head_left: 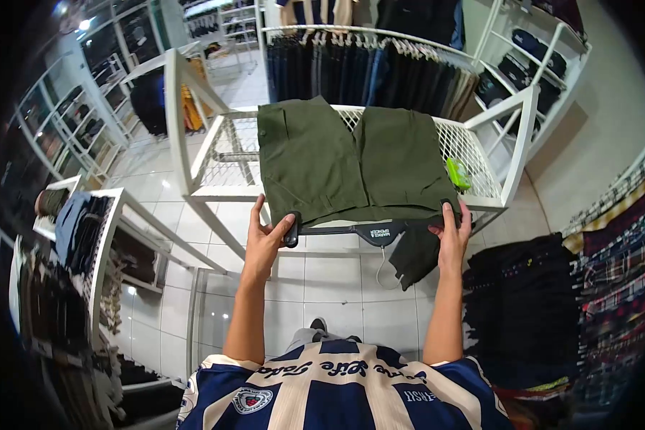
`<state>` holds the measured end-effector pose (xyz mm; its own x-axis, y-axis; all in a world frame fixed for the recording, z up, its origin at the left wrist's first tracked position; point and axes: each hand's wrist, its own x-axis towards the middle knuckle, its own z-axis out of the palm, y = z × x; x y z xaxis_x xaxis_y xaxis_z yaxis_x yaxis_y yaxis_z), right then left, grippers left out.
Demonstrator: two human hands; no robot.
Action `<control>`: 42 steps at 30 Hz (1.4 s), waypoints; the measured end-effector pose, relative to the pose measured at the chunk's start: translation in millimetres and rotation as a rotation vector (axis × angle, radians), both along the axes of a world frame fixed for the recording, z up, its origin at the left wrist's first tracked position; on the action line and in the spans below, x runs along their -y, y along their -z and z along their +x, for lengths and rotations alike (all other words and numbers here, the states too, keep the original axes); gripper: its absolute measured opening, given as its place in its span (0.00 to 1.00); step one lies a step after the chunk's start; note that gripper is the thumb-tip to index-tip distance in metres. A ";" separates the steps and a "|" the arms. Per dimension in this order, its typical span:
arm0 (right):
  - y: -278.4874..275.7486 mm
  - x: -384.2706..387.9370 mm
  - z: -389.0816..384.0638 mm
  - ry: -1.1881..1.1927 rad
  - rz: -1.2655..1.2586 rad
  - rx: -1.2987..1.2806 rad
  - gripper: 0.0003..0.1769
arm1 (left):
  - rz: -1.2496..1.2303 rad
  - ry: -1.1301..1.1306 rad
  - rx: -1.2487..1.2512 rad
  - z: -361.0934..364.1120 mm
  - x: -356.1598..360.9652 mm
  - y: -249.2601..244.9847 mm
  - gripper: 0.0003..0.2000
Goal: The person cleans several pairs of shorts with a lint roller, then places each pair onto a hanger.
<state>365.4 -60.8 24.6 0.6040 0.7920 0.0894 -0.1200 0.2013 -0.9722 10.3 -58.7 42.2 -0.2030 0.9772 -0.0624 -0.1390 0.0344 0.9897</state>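
Observation:
Dark green trousers lie across a white mesh-topped rack, their near edge along a black clip hanger with a wire hook hanging down. My left hand pinches the hanger's left clip, its index finger raised at the cloth. At the other end, my right hand has thumb and fingers closed round the trousers' corner and the hanger's right end. A dark green piece of cloth hangs below the hanger near my right hand.
A bright green item sits on the mesh rack, right of the trousers. Behind stands a rail of hanging trousers. Folded jeans are on a shelf at left. Dark clothes and plaid garments hang at right.

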 end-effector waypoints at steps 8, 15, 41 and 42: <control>-32.3 25.8 29.0 -0.212 0.334 0.267 0.17 | 0.157 0.029 0.031 7.4 127.5 -28.5 0.12; -85.4 77.4 7.3 -0.574 0.517 0.320 0.18 | 0.394 0.037 -0.042 -3.7 273.6 -59.3 0.56; 46.4 122.6 -33.6 -1.011 -0.359 0.104 0.39 | 0.114 -0.259 -0.538 129.1 280.5 55.0 0.13; 53.0 144.5 -32.7 -1.043 -0.408 0.110 0.41 | 0.049 -0.165 -0.550 140.5 270.3 64.6 0.12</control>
